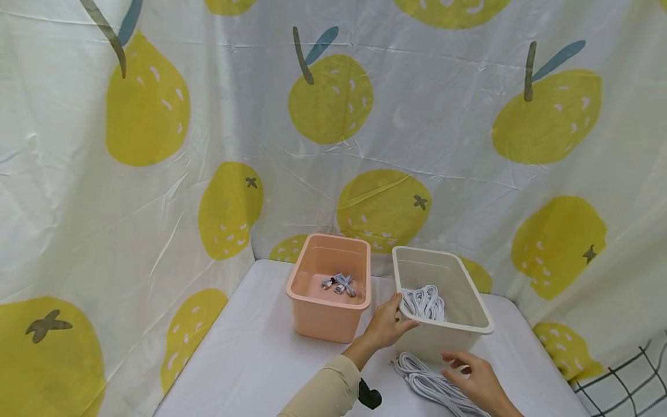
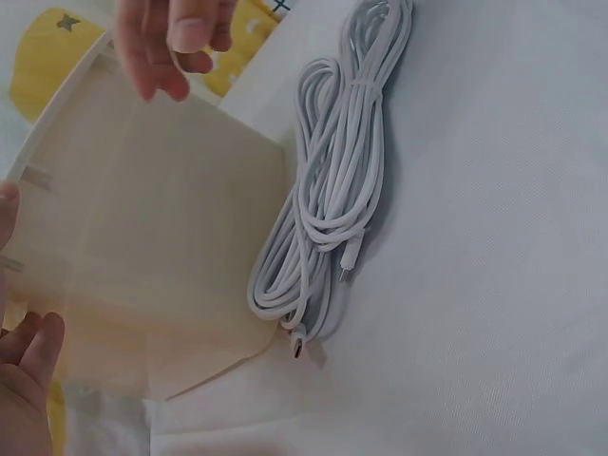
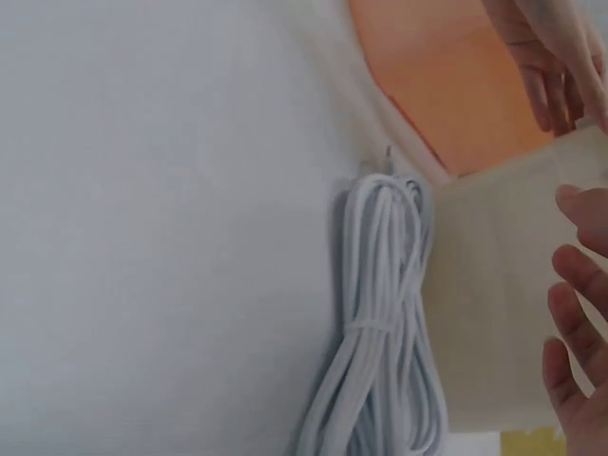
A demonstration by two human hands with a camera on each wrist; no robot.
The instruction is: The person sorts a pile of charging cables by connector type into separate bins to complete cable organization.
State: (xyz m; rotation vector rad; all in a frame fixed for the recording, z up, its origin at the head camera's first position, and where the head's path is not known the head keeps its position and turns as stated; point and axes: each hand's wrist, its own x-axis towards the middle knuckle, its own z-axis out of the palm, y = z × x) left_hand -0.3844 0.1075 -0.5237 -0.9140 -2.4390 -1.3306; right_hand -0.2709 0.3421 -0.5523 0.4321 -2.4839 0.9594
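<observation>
My left hand [image 1: 387,324] grips the near left corner of a cream plastic bin [image 1: 443,339], thumb at the rim and fingers beneath it. Inside that bin lies a coiled bundle of white cable [image 1: 424,302]. In front of it, on the table, long white charging cables [image 2: 347,161] lie in tied loops, their small metal-tipped plugs showing in the left wrist view. My right hand [image 1: 479,382] hovers by the bin's front wall, over the cables in the head view. Its fingers are relaxed and apart, with nothing between them.
Left of the cream bin stands a peach bin [image 1: 325,318] with a few short cables [image 1: 341,284] on its floor. A black heart-shaped piece [image 1: 370,397] shows beside my left sleeve. A fruit-print curtain [image 1: 292,191] closes off the back and sides of the white table [image 1: 250,347].
</observation>
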